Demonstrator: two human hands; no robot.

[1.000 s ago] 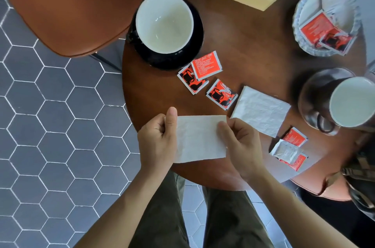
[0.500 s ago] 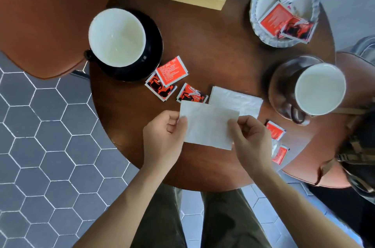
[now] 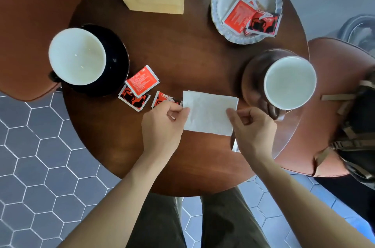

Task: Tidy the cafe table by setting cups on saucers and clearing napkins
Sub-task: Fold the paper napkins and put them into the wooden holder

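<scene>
A folded white napkin (image 3: 209, 113) lies flat near the middle of the round wooden table (image 3: 182, 51), covering a second napkin whose edge shows just beneath it. My left hand (image 3: 162, 126) pinches its left edge and my right hand (image 3: 252, 128) pinches its right edge. A white-lined cup (image 3: 77, 56) sits on a black saucer (image 3: 119, 59) at the left. At the right, another white-lined cup (image 3: 290, 82) stands on a brown saucer (image 3: 251, 77). Red sugar packets (image 3: 142, 83) lie between the black saucer and the napkin.
A wooden napkin box (image 3: 152, 0) stands at the table's far edge. A pale scalloped dish (image 3: 221, 4) at the far right holds packets and paper. Brown chairs (image 3: 30, 14) flank the table, with a bag (image 3: 357, 132) on the right one.
Both hands have carried the folded napkin forward and to the right, and set it down on top of the other napkin. The camera view has shifted.
</scene>
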